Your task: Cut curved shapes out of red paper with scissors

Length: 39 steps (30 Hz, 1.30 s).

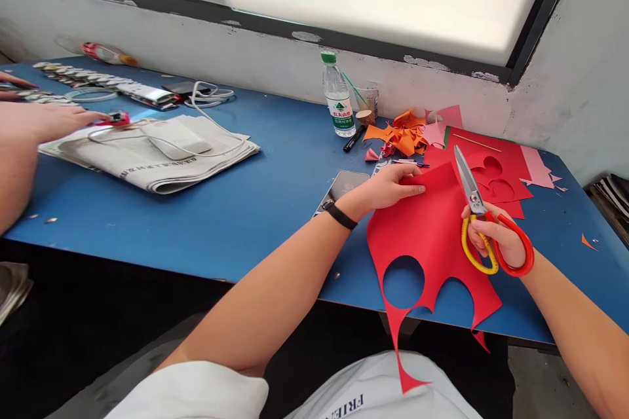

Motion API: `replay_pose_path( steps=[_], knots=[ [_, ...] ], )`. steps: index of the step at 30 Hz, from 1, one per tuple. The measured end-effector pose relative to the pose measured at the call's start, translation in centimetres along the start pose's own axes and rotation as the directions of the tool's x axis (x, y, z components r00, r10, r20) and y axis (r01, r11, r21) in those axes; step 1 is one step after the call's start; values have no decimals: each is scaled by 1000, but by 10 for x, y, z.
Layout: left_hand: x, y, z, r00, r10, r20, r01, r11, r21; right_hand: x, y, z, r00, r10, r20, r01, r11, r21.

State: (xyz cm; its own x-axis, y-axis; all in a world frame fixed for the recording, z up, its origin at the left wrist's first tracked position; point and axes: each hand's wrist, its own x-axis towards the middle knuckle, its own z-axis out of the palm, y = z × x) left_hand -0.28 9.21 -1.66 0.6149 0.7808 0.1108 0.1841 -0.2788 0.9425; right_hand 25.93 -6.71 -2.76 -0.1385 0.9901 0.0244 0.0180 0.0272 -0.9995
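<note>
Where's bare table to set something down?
Widest patch: the blue tabletop between the folded newspaper and the phone, running back toward the bottle. A smaller one lies right of the scissors, bordered by pink scraps and an orange sliver. Crowded: orange scraps and red sheets beyond the held paper; white cable around the newspaper.

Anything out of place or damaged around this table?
Pale patches mar the dark window frame, perhaps smeared paint. A small orange scrap lies on the right of the blue table, away from the orange heap. The red sheet looks ragged, but its rounded edges seem cut, not torn.
</note>
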Motion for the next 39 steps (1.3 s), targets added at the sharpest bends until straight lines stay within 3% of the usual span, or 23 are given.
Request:
replay_pose_path(
  steps=[4,10,21,28,33,39],
  knots=[
    [2,-2,-1,999,-19,-41,19,1000,-7,2,0,0,991,-11,-135,-2,995,-98],
    [2,-4,-2,994,-59,-87,56,998,-37,5,9,-4,937,-90,-338,0,966,-257],
    [6,-5,-1,962,-123,-245,55,962,-269,-4,8,-2,822,-330,-464,44,850,-525],
    [7,-2,-3,922,-158,-353,-19,893,-449,-2,11,-5,769,-295,-568,-11,881,-473],
    [11,-6,-6,874,-240,-422,-45,826,-562,-1,10,-4,770,-267,-580,-10,903,-429],
    [12,-3,-5,836,-323,-443,-57,753,-656,0,12,1,838,-208,-504,6,928,-372]
  ],
)
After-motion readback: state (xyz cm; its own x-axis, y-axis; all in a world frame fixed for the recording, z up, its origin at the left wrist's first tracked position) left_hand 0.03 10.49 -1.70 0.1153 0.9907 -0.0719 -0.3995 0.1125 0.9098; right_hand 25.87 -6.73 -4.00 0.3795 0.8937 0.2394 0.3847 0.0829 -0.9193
